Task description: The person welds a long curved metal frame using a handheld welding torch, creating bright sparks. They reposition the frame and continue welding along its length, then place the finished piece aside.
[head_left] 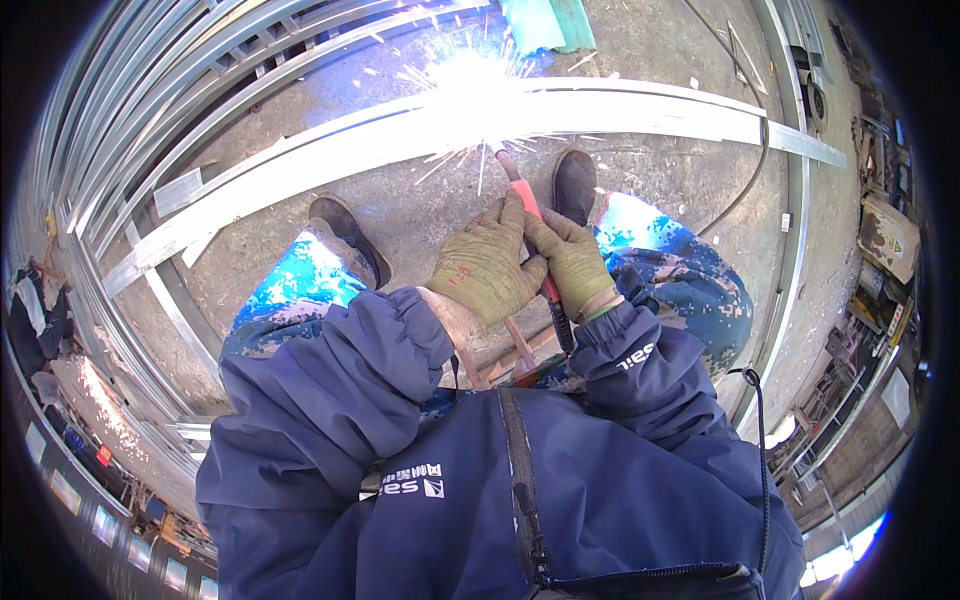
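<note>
A welding torch [526,197] with a red handle and a dark neck points away from me, its tip at a glaring white arc [470,80] that throws sparks. The arc hides the end of the torch and the spot it meets on a long pale metal beam [640,108], which lies crosswise in front of my shoes. My left hand [487,258], in an olive work glove, wraps the handle from the left. My right hand [573,258], in a matching glove, grips it from the right. Below them, the torch's dark cable [560,325] runs toward my lap.
Long metal profiles [150,110] lie stacked at the far left. Another rail [797,230] runs lengthwise on the right, near a looping black cable [757,170]. Green cloth [548,25] lies beyond the arc. A worn tan case [889,238] stands among clutter at far right.
</note>
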A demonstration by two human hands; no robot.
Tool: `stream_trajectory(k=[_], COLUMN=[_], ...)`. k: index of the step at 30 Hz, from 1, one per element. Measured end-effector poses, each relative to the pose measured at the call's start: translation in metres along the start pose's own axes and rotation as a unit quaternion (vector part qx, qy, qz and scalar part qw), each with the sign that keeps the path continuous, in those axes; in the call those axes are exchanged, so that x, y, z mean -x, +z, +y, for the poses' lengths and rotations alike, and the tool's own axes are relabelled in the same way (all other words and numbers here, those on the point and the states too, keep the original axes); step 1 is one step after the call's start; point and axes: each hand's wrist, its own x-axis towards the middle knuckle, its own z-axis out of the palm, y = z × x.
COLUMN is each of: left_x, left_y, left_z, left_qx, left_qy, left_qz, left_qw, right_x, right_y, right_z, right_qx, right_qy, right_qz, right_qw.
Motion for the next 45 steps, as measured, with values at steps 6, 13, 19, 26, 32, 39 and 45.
stream_trajectory(k=[6,13,19,26,32,39,45], left_x=[-0.001,-0.001,-0.003,-0.003,-0.002,-0.004,-0.004], left_y=[0.004,-0.003,0.011,0.008,-0.005,0.008,-0.007], left_z=[0.000,0.003,-0.007,-0.005,0.004,-0.006,0.005], left_qx=[-0.010,0.021,0.003,0.011,0.012,0.022,0.021], left_qy=[0.005,0.016,0.028,0.011,-0.013,0.032,-0.022], left_qz=[0.016,0.006,0.044,0.027,-0.011,0.040,-0.026], left_qw=[1.000,1.000,0.999,1.000,1.000,0.998,0.999], right_x=[0.002,0.000,0.002,-0.002,-0.004,-0.001,-0.002], right_y=[0.000,0.000,0.002,-0.001,-0.002,0.000,0.000], right_z=[-0.002,0.003,0.000,0.002,0.003,0.003,0.003], right_qx=[0.007,-0.034,-0.045,-0.027,-0.020,-0.057,-0.034], right_qy=[-0.020,-0.032,-0.021,-0.023,-0.015,-0.034,-0.026], right_qz=[-0.004,0.009,-0.009,-0.025,-0.011,-0.007,-0.007], right_qw=[1.000,0.999,0.999,0.999,1.000,0.998,0.999])
